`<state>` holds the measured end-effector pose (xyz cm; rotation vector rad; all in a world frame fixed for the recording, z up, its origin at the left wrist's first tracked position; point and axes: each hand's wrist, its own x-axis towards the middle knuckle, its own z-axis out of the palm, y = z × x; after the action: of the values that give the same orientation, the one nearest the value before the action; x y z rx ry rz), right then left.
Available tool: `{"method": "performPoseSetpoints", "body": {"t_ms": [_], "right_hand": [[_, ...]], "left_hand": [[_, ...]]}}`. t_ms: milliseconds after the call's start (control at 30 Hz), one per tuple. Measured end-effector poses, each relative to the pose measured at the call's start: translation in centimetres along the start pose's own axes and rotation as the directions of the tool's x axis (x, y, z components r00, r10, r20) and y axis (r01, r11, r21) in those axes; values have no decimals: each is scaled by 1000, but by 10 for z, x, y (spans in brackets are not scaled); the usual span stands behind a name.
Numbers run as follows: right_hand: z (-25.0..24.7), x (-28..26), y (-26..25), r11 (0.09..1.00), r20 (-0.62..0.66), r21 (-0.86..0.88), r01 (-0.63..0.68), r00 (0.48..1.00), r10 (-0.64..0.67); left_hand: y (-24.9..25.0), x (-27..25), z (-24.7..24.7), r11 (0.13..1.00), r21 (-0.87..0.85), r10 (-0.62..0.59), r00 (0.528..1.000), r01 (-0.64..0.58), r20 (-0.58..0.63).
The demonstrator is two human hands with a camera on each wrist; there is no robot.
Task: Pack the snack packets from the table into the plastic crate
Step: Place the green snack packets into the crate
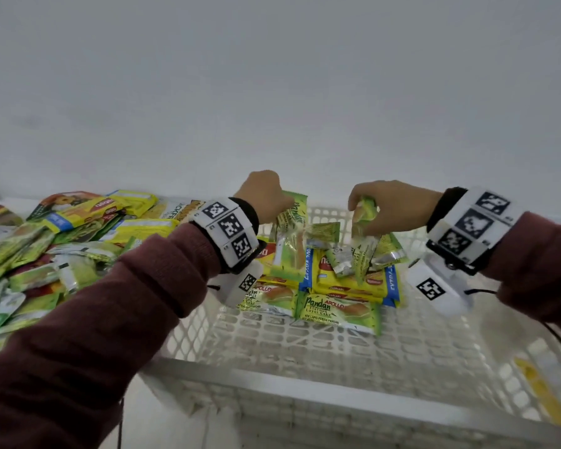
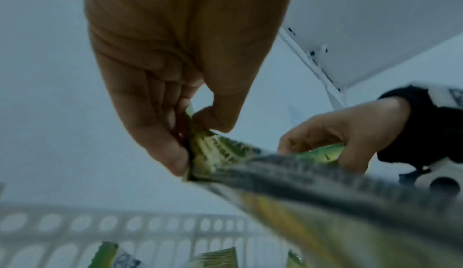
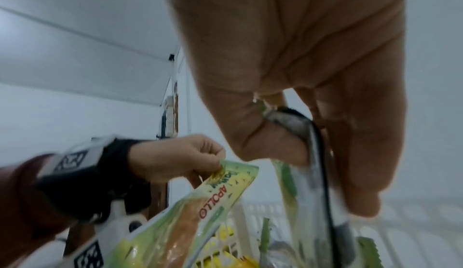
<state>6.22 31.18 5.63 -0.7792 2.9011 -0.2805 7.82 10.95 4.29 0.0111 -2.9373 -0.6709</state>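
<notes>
Right now, both of your hands are above the crate, each with packets in it.
Left hand: your left hand [image 1: 266, 196] pinches the top edge of a green Pandan layer cake packet [image 1: 289, 241] between thumb and fingertips; the packet hangs down over the crate.
Right hand: your right hand [image 1: 389, 205] grips a bunch of green packets [image 1: 366, 244] by their upper ends; they dangle, fanned out, above the stack.
Crate: the white plastic crate [image 1: 337, 348] has a lattice floor and walls; its near rim runs across the bottom of the head view.
Packed stack: more Pandan cake packets [image 1: 337, 309] and yellow wafer packets [image 1: 353, 277] lie flat towards the far side of the crate floor.
Table pile: a loose heap of green and yellow snack packets [image 1: 62, 241] lies on the table, left of the crate.
Sleeves: you wear maroon sleeves [image 1: 110, 319] and marker-tagged wristbands [image 1: 227, 228].
</notes>
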Motion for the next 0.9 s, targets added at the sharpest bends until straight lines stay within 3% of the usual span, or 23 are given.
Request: {"method": "performPoseSetpoints", "body": {"t_ms": [233,400,567,667,767,833,900], "right_hand": [[24,-21,18,937,118,349,3,992,-47],[65,-24,31,885,255,458,-78,966,-47],[82,-27,38,949,459,299,-99,887,-52],[84,-28,37,977,482,207,-49,874,-59],[88,-29,38,997,477,71,35,876,-64],[93,-30,36,994,496,-41,100,866,-67],[96,-33,31,958,476,-187,218,873,-106]], "left_hand": [[-8,-23,20,947,-283,-90,971,152,220],[-11,-34,45,981,-26,-161,875,195,456],[-14,-39,56,962,204,-267,783,182,561],[-9,-44,54,895,446,-273,790,-1,549],[-9,-48,55,750,639,-300,774,-170,558],[-8,-51,56,693,685,-327,749,-224,575],[-8,-51,58,713,644,-261,748,-276,610]]}}
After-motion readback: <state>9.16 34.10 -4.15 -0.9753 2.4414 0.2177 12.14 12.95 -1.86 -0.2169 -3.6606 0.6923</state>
